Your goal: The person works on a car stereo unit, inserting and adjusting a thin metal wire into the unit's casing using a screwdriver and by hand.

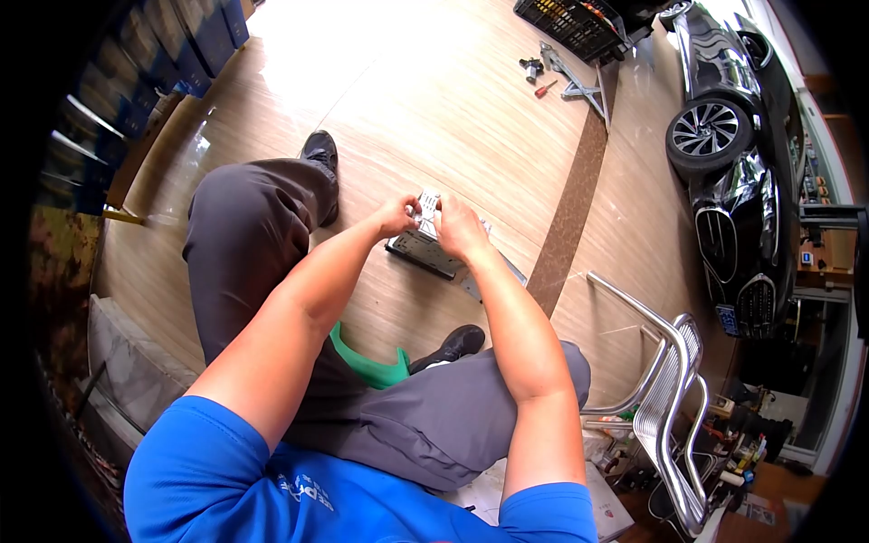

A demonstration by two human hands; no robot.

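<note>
Hands at the metal unit (425,252)

My left hand (398,215) and right hand (460,228) curl at its upper part, fingers bent; I can't tell whether they pinch it. It sits on the floor (407,100), which stretches ahead with room to move, towards the red screwdriver (545,89) and the black crate's (572,27) edge.
</note>
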